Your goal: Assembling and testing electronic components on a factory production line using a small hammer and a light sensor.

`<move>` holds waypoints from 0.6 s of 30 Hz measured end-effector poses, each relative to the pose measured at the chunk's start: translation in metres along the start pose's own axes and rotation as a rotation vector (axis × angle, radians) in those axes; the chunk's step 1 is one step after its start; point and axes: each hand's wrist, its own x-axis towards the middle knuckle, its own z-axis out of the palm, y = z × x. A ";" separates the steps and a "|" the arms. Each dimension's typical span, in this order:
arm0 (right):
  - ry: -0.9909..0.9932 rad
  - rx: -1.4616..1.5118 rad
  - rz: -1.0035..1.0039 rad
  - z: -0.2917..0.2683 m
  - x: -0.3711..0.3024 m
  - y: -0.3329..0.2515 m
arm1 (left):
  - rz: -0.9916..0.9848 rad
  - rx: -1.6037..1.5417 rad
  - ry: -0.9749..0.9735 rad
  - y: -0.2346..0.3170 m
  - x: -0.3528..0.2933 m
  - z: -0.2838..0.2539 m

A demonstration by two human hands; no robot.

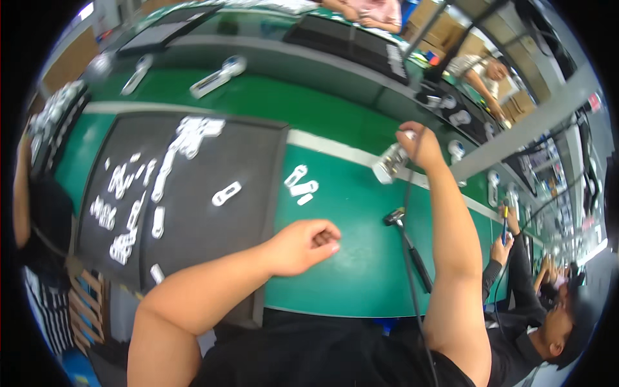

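Note:
My left hand (303, 247) is over the green tabletop, its fingers curled in toward the thumb; I see nothing in it. At the far right of the work area, my right hand (420, 145) grips the upper end of a clear container (389, 164), which is tilted and has small metallic-looking bits inside. Between my hands lie a few white plastic housings (300, 184). A hammer (418, 259) with a black handle rests on the table, beside my right forearm. To the left, a black tray (251, 151) carries several more white parts (227, 193).
A dark cable (409, 238) hangs across in front of my right arm. Beyond a white strip runs a green belt (271, 97) with white devices (219, 77) on it. A grey post (516, 138) slants at the right. Co-workers sit beside me and across.

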 end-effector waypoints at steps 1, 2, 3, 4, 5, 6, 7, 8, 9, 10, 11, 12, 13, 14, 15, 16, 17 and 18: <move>-0.097 0.044 -0.034 0.000 -0.017 -0.023 | 0.028 0.013 0.032 0.004 -0.003 -0.001; -0.193 0.086 -0.062 -0.001 -0.036 -0.043 | 0.055 0.029 0.058 0.008 -0.003 -0.001; -0.236 0.102 -0.089 0.008 -0.053 -0.058 | 0.118 0.060 0.090 0.007 0.000 0.000; -0.306 0.011 -0.243 0.011 -0.072 -0.068 | 0.187 0.096 0.106 0.009 0.002 0.003; -0.363 -0.077 -0.394 0.014 -0.081 -0.075 | 0.169 0.092 0.126 0.015 0.006 0.005; -0.381 -0.061 -0.406 0.021 -0.086 -0.084 | 0.201 0.165 0.129 0.023 0.007 0.008; -0.351 -0.046 -0.386 0.031 -0.093 -0.093 | 0.228 0.243 0.127 0.029 0.002 0.007; -0.311 -0.038 -0.352 0.037 -0.100 -0.100 | 0.214 0.245 0.126 0.037 -0.005 0.003; -0.268 -0.031 -0.315 0.041 -0.106 -0.104 | 0.300 0.374 0.121 0.047 -0.014 -0.002; -0.269 -0.021 -0.305 0.044 -0.112 -0.105 | 0.390 0.502 0.110 0.056 -0.022 -0.007; -0.195 0.004 -0.297 0.045 -0.117 -0.104 | 0.384 0.651 0.150 0.065 -0.033 -0.016; -0.119 0.030 -0.294 0.045 -0.119 -0.104 | 0.378 0.805 0.194 0.071 -0.044 -0.030; -0.042 0.054 -0.288 0.044 -0.122 -0.102 | 0.334 0.953 0.290 0.068 -0.051 -0.047; -0.041 0.065 -0.282 0.046 -0.128 -0.102 | 0.285 1.101 0.392 0.062 -0.060 -0.066; -0.029 0.069 -0.279 0.047 -0.137 -0.101 | 0.161 1.186 0.475 0.055 -0.068 -0.087; -0.019 0.075 -0.275 0.049 -0.147 -0.100 | 0.030 1.269 0.558 0.046 -0.075 -0.104; -0.008 0.080 -0.270 0.048 -0.154 -0.099 | 0.023 1.279 0.547 0.036 -0.079 -0.116; -0.008 0.094 -0.263 0.046 -0.158 -0.098 | -0.060 1.270 0.531 0.026 -0.083 -0.127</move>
